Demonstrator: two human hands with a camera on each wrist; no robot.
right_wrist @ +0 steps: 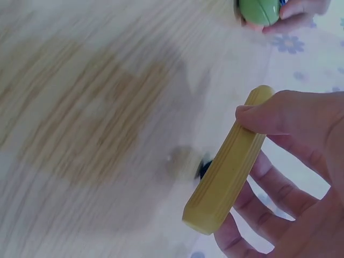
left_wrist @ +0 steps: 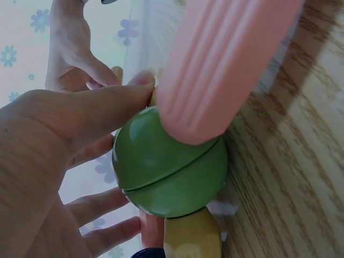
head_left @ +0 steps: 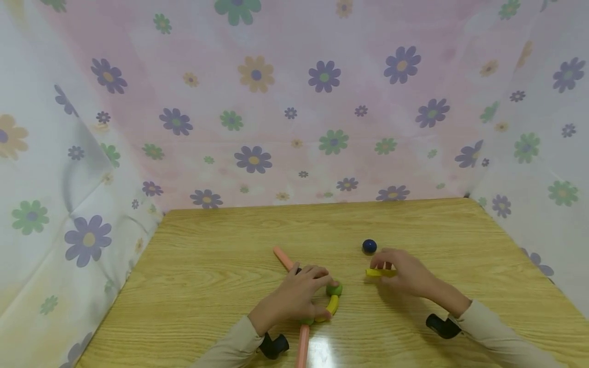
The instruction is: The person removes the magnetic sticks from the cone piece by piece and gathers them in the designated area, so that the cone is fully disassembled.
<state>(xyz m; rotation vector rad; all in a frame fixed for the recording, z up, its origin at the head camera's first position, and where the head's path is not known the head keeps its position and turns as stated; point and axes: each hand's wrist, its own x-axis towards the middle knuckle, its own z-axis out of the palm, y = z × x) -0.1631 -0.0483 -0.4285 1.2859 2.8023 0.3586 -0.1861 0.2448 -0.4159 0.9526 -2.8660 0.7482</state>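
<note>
The right hand [head_left: 405, 272] pinches a yellow stick [head_left: 375, 273] above the table [head_left: 207, 255], near a dark blue ball [head_left: 369, 246]. The left hand [head_left: 298, 295], fingers bent, holds joined sticks [head_left: 303, 345] and green balls [head_left: 335, 290].

Head view: the left hand [head_left: 294, 294] hides most of the nearer green ball [head_left: 307, 322]; a pink stick [head_left: 302, 348] is cut off at six o'clock. Right wrist view: the yellow stick [right_wrist: 228, 164] mostly covers a blurred dark shape [right_wrist: 203, 168] towards five o'clock.

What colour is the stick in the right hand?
The stick is yellow; it shows best in the right wrist view.
</note>
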